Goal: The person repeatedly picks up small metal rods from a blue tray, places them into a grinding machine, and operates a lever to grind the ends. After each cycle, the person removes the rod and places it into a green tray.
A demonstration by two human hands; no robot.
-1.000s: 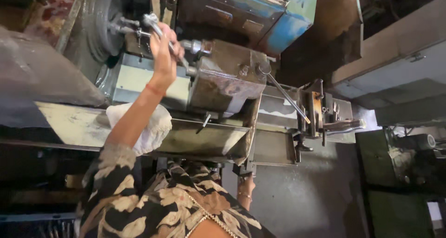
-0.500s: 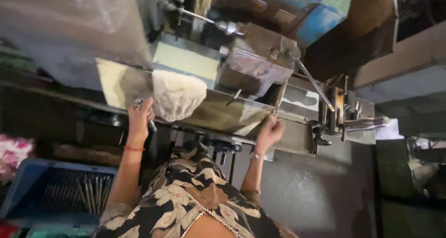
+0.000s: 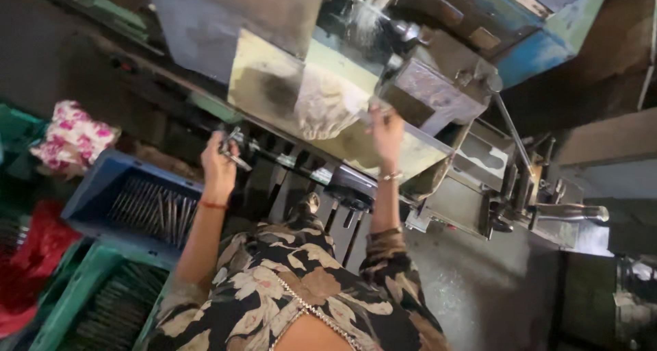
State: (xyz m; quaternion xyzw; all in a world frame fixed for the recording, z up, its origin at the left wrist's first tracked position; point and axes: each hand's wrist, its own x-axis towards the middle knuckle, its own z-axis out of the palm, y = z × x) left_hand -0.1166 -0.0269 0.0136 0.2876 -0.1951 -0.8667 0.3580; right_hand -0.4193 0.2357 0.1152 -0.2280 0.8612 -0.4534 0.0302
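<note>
My left hand [image 3: 219, 165] is shut on a short metal rod piece [image 3: 231, 149], held just above the near corner of a blue crate [image 3: 102, 186] filled with similar metal rods. My right hand [image 3: 387, 128] is raised against the lathe's metal tray [image 3: 404, 156], right beside a crumpled white cloth [image 3: 327, 104]. Its fingers touch the tray's rim near the grey tool block [image 3: 438, 94]. Whether that hand grips anything is unclear.
A long lever [image 3: 510, 128] and a handle [image 3: 571, 212] stick out on the lathe's right. A green crate [image 3: 89, 289] of rods sits below the blue one. Pink floral cloth [image 3: 72, 139] and red cloth [image 3: 34, 255] lie at the left.
My left hand came down from the lathe's chuck with a metal piece and now hangs over the blue crate. My right hand rose from below the bed to the tray.
</note>
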